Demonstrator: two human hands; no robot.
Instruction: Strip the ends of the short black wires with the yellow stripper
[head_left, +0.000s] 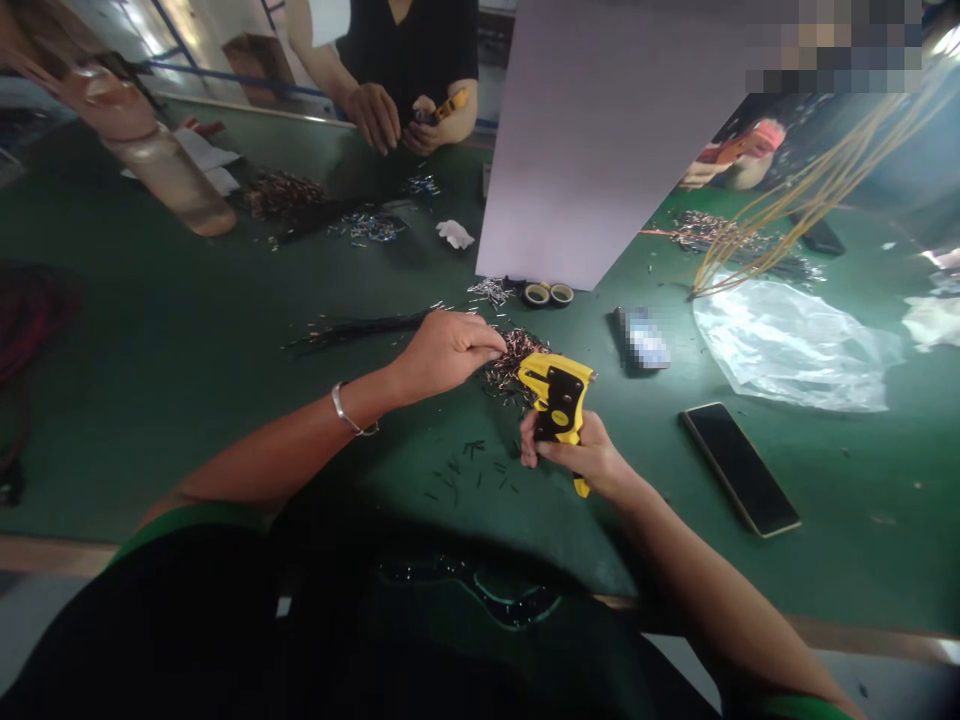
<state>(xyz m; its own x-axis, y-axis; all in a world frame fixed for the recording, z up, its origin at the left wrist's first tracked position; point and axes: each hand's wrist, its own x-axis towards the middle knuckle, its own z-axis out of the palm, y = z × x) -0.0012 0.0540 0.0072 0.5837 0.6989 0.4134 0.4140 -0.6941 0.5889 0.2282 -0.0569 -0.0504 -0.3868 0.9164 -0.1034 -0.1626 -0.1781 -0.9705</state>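
Observation:
My right hand is wrapped round the grip of a yellow and black wire stripper, its head tilted up and to the left. Close to the tool's jaws, my left hand is closed in a pinch. What its fingertips hold, if anything, is too small to make out. Behind the fingertips lies a heap of short black wires with bare copper ends. A bundle of longer black wires stretches out to the left of my left hand. Small black offcuts are scattered on the green table below.
A tall pale panel stands ahead, with tape rolls at its foot. Rightward lie a phone, a small box and a clear plastic bag. A bottle stands at left. Co-workers' hands hold tools opposite.

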